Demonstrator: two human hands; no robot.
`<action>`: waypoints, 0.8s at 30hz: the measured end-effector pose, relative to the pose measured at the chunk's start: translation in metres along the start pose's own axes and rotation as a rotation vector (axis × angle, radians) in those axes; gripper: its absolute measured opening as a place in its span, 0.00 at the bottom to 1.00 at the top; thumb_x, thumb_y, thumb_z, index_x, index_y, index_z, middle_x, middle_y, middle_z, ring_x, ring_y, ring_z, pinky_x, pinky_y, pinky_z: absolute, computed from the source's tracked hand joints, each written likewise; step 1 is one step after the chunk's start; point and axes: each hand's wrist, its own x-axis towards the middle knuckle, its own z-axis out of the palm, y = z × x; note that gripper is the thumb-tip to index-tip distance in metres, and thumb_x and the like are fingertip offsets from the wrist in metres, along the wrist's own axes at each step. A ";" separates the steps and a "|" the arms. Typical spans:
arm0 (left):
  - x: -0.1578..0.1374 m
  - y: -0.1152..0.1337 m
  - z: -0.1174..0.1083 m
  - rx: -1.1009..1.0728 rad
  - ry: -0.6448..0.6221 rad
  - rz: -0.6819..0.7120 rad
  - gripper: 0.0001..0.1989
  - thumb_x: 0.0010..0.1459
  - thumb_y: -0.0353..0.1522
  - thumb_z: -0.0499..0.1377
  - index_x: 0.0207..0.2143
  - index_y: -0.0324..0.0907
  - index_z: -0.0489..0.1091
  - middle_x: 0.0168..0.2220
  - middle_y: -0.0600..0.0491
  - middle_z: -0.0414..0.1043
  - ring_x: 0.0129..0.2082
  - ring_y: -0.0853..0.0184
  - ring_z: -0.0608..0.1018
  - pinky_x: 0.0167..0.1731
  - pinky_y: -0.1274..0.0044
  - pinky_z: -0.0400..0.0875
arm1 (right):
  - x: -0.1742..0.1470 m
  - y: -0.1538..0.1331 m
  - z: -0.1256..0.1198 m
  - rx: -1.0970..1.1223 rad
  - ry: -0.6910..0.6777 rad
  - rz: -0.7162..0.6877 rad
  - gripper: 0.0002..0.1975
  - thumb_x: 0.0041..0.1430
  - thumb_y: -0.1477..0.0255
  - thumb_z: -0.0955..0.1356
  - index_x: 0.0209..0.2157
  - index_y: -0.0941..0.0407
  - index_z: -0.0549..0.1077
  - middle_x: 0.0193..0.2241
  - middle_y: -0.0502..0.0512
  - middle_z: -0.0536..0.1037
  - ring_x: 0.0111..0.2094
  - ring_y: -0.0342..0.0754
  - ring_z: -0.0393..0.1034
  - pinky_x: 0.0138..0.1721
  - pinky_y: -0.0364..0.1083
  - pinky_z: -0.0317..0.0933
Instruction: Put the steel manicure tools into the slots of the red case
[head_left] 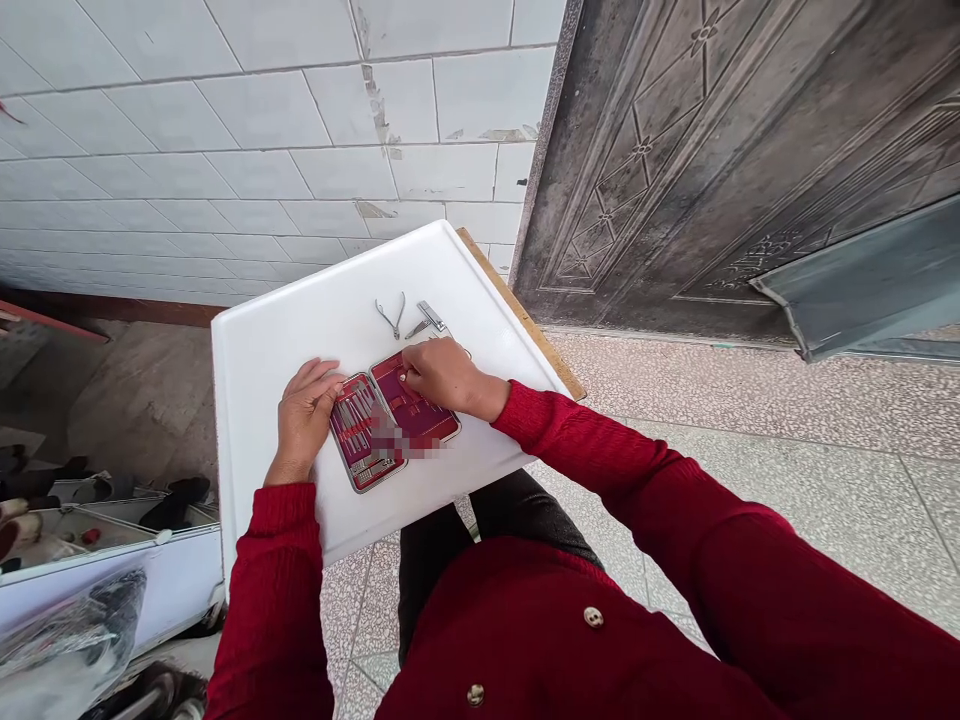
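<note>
An open manicure case (390, 384) with a red and purple lining lies flat on the white tabletop. Its left half holds several slim metal tools (352, 418) under red straps, with clippers near the bottom. My left hand (301, 418) grips the case's upper left edge between thumb and finger, the other fingers stretched out. Over the right half, my right hand (444, 375) is closed, fingers curled down to the lining; whatever is in them is hidden. Beyond the case lie cuticle nippers (393, 318), handles spread, and a nail clipper (430, 316) beside a small pointed metal tool.
The white table (262, 375) stands against a tiled wall (247, 180), with a wooden strip (525, 320) along its right side. A dark patterned metal door (637, 150) is at the right. Shelves with shoes (176, 500) are at lower left.
</note>
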 end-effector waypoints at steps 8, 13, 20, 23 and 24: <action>0.000 -0.001 0.000 -0.005 -0.003 -0.005 0.17 0.68 0.44 0.55 0.42 0.48 0.81 0.56 0.51 0.79 0.63 0.56 0.72 0.68 0.57 0.62 | -0.001 0.003 -0.001 0.009 0.058 -0.013 0.12 0.70 0.72 0.64 0.42 0.58 0.79 0.43 0.61 0.83 0.40 0.53 0.74 0.36 0.49 0.54; 0.000 0.001 0.000 0.006 -0.009 -0.023 0.17 0.68 0.45 0.55 0.42 0.48 0.81 0.55 0.52 0.79 0.64 0.56 0.71 0.68 0.57 0.63 | 0.006 0.032 -0.016 0.050 0.231 0.170 0.13 0.68 0.75 0.63 0.42 0.57 0.80 0.41 0.59 0.83 0.40 0.52 0.74 0.37 0.47 0.55; -0.001 0.000 0.001 0.002 -0.002 -0.022 0.17 0.68 0.45 0.55 0.43 0.48 0.82 0.55 0.52 0.79 0.64 0.55 0.71 0.68 0.56 0.62 | 0.011 0.061 -0.023 0.038 0.197 0.314 0.10 0.66 0.72 0.66 0.38 0.57 0.81 0.36 0.57 0.83 0.36 0.51 0.73 0.32 0.47 0.53; -0.001 0.000 0.001 -0.005 -0.001 -0.012 0.17 0.68 0.44 0.55 0.43 0.48 0.82 0.56 0.52 0.79 0.64 0.55 0.71 0.68 0.56 0.62 | 0.012 0.062 -0.022 0.012 0.143 0.319 0.10 0.66 0.68 0.68 0.37 0.56 0.81 0.36 0.57 0.83 0.37 0.51 0.73 0.32 0.46 0.53; -0.001 0.000 0.001 -0.005 -0.001 -0.010 0.17 0.69 0.44 0.55 0.43 0.48 0.82 0.56 0.52 0.79 0.64 0.55 0.72 0.68 0.56 0.62 | 0.012 0.062 -0.021 0.000 0.133 0.325 0.10 0.66 0.68 0.68 0.37 0.56 0.81 0.36 0.58 0.83 0.37 0.52 0.74 0.32 0.47 0.54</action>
